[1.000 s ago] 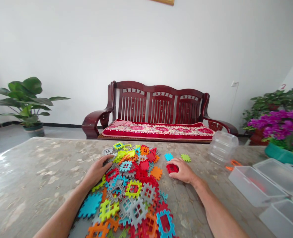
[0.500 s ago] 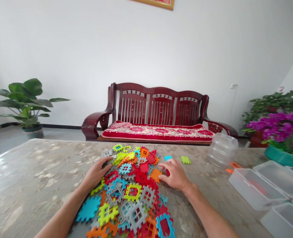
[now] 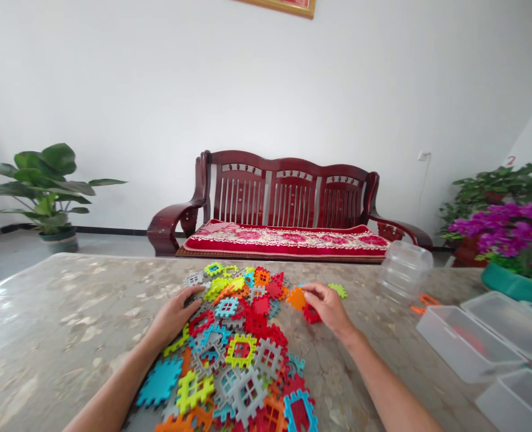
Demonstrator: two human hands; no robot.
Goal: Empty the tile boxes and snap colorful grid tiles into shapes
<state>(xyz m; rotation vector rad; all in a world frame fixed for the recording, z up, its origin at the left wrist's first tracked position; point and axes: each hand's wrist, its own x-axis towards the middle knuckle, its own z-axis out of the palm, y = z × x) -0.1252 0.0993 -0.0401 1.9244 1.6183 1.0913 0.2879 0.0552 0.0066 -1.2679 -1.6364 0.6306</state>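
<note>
Orange notched plastic tile (image 3: 296,298) is pinched in our right hand (image 3: 329,307) beside a multicoloured plastic-tile heap (image 3: 241,351); our left hand (image 3: 177,315) rests there, loosely spread. Our glossy grey-beige patterned bench (image 3: 77,324) faces a dark-red slatted wooden sofa (image 3: 290,165) and white wall (image 3: 266,78).

One tile (image 3: 295,297) is orange, the seat cover (image 3: 288,239) floral red.

Matt against gloss
On our glossy table (image 3: 90,324) we see matt plastic pieces (image 3: 256,323); at its right, translucent plastic boxes (image 3: 450,354); beyond it, a shiny wooden bench (image 3: 170,227) and cloth cover (image 3: 288,248).
</note>
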